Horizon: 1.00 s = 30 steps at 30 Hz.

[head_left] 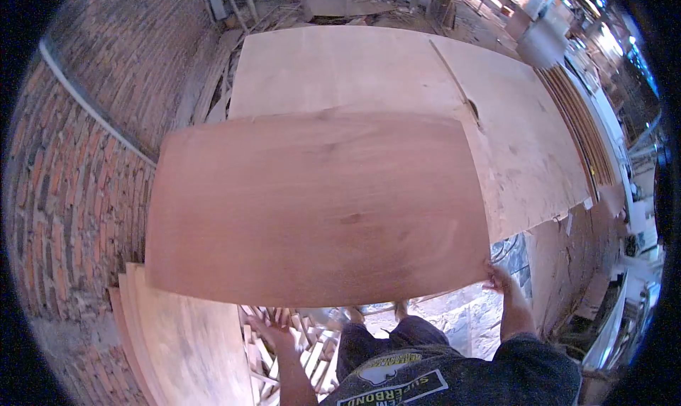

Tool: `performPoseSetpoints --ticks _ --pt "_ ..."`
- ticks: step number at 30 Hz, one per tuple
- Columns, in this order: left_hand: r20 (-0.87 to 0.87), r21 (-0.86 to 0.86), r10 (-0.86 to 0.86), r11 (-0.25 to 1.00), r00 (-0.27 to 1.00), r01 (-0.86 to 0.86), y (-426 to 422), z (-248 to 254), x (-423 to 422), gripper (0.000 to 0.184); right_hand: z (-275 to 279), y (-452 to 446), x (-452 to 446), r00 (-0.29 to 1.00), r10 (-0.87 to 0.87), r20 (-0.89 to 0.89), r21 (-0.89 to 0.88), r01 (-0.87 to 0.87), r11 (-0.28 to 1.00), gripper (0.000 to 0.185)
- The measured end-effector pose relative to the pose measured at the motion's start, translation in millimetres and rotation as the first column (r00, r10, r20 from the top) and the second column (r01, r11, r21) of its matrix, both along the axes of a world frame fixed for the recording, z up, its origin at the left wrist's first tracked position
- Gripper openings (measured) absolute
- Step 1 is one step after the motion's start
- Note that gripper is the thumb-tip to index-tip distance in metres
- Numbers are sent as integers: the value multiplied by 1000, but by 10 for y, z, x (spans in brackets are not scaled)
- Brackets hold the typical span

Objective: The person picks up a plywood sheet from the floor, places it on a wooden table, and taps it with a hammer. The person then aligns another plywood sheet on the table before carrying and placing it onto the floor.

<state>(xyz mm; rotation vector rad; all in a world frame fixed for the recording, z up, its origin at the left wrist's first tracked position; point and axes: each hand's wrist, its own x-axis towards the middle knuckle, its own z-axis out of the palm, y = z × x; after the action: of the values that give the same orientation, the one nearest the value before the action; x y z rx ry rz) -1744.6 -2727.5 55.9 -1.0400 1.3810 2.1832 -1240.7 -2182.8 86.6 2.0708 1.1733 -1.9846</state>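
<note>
A reddish-brown plywood sheet [319, 207] spans the middle of the view, overlapping a paler, larger plywood surface [340, 69] behind it. My right hand [499, 277] grips the sheet at its near right corner, with the fingers partly hidden at the edge. Just below the sheet's near edge, toward the left, my left hand [275, 334] is open with its fingers spread. Whether those fingertips touch the sheet I cannot tell.
A brick wall [71, 193] runs along the left side. Several panels [191, 342] lean at the lower left, beside a pile of wood offcuts [308, 349]. Stacked boards [578, 126] lie at the right. A long thin stick [450, 73] rests on the pale surface.
</note>
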Motion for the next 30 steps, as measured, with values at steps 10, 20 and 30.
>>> performPoseSetpoints --ticks 10,20,30 --pt "-259 121 -68 987 963 102 706 181 236 53 37 -854 379 946 307 -101 -33 -311 950 56" --pt "-299 158 -46 983 953 97 872 442 1645 66 438 -434 1387 887 461 34 -30 -461 887 70" --pt "-95 -75 144 986 985 -152 698 282 1326 81 1223 535 -440 574 596 562 579 -787 213 33"
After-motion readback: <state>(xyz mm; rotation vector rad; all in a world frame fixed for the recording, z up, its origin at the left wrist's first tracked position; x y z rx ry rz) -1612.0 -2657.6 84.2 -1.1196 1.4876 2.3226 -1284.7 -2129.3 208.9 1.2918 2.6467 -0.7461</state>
